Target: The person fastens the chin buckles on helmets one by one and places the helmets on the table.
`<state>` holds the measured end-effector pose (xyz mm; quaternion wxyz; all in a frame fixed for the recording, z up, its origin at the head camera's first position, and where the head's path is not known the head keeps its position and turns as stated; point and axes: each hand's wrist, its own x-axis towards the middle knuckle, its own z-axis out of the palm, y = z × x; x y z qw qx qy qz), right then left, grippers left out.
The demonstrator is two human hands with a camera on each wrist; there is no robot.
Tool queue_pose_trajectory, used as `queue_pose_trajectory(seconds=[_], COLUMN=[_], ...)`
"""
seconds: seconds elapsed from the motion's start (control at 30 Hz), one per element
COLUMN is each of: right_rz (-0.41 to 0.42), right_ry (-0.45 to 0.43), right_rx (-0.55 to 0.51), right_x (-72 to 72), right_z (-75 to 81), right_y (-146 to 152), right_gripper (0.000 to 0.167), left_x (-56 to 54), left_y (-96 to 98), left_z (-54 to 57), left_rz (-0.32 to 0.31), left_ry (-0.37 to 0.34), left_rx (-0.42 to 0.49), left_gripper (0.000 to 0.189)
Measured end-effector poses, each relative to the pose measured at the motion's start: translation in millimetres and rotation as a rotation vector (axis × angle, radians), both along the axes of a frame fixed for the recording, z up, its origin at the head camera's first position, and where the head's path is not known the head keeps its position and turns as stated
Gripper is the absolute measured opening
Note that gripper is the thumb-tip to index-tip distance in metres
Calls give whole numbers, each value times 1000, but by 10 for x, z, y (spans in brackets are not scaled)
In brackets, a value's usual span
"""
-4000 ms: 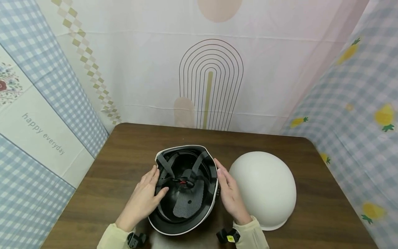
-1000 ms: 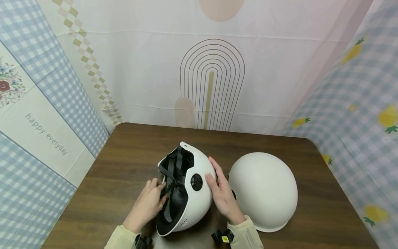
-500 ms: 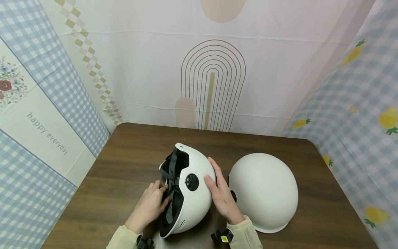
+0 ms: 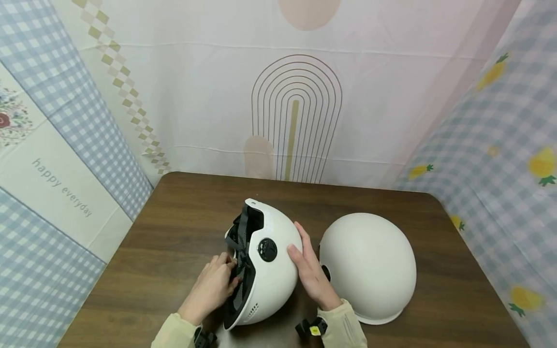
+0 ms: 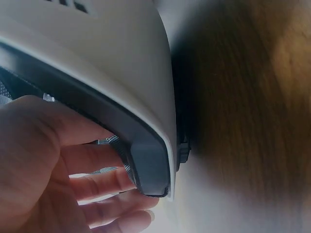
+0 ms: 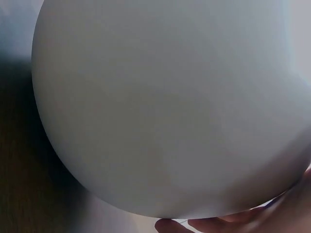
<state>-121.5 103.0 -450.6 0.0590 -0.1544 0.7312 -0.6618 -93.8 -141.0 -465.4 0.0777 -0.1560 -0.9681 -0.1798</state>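
Note:
A white helmet [image 4: 276,278] with a black inside lies tipped on its side, its opening facing left. A round black fitting [image 4: 267,250] sits on its shell, and dark straps [image 4: 243,229] cross the opening. My left hand [image 4: 210,286] grips the helmet's rim at the opening; the left wrist view shows its fingers [image 5: 95,160] curled at the black edge lining [image 5: 150,165]. Against the outer right side rests my right hand [image 4: 312,270], fingers fairly straight and thumb on the shell. In the right wrist view the white shell [image 6: 160,111] covers most of the picture, fingertips below.
A second white helmet [image 4: 370,266] stands dome up just right of my right hand. Both are on a dark wooden table [image 4: 191,208] with its far edge against a patterned cloth backdrop [image 4: 200,106]. Checked cloth [image 4: 487,203] hangs at the right side.
The helmet has turned from opening-up to lying on its side, opening to the left. My left hand has shifted to the rim; in the last half second little moved.

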Motion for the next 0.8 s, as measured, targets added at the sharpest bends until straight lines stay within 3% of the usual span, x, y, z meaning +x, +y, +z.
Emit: queue_pose_trajectory(seconds=[0.17,0.43,0.8], right_rz=[-13,-13,-54], right_ry=[2,-77,-50], right_rx=[7,-45,-61], right_x=[1,41,59], right_z=[-1,42,62], right_y=[1,-54,-108], right_gripper=[60,67,67], left_x=[-4,4,19], left_y=[10,14,41], left_z=[-12,-36,-53], left_rz=[-9,-32,-21], left_ry=[15,45,51], left_rx=[-7,-49,-83], left_gripper=[28,19,19])
